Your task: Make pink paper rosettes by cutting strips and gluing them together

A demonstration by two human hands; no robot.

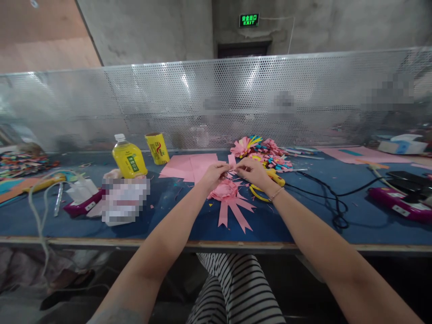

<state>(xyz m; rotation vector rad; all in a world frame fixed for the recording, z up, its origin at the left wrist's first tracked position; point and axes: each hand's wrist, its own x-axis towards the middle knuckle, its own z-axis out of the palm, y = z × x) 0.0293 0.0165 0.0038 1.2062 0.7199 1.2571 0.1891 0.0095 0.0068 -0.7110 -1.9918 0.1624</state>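
Both of my hands meet over the blue table (168, 216) and pinch a small pink paper strip (232, 161) between them. My left hand (216, 173) has its fingers closed on the strip's left end. My right hand (251, 171) grips the right end, a thin bracelet on its wrist. Just below the hands lies a pink paper flower with long pointed strips (231, 200). Yellow-handled scissors (266, 182) rest beside my right wrist.
Pink paper sheets (191, 166) lie behind the hands, and finished colourful paper flowers (259, 150) sit further back. A yellow bottle (128, 157) and a yellow can (157, 147) stand at the left. A black cable (334, 198), purple devices and a perforated metal screen border the area.
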